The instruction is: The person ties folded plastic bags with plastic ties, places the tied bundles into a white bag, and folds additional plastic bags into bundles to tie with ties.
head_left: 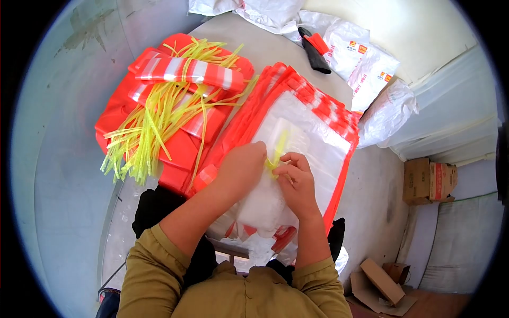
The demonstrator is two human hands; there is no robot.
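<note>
Yellow-green strip [280,146] runs over a folded bundle of clear plastic [260,204], which lies on a stack of red-edged white plastic sheets [323,153]. My left hand [245,165] is closed at the strip's left side, its fingertips mostly hidden behind the back of the hand. At the strip's right side my right hand [297,183] pinches the strip between thumb and fingers. Left of the stack, many loose yellow-green strips [159,116] are draped over red plastic bundles [122,106].
White printed sacks [344,45] line the far edge of the grey table [228,32]. A black object with a red part [316,53] lies near them. Cardboard boxes [419,180] stand at the right, and flattened cardboard [379,286] lies at the lower right.
</note>
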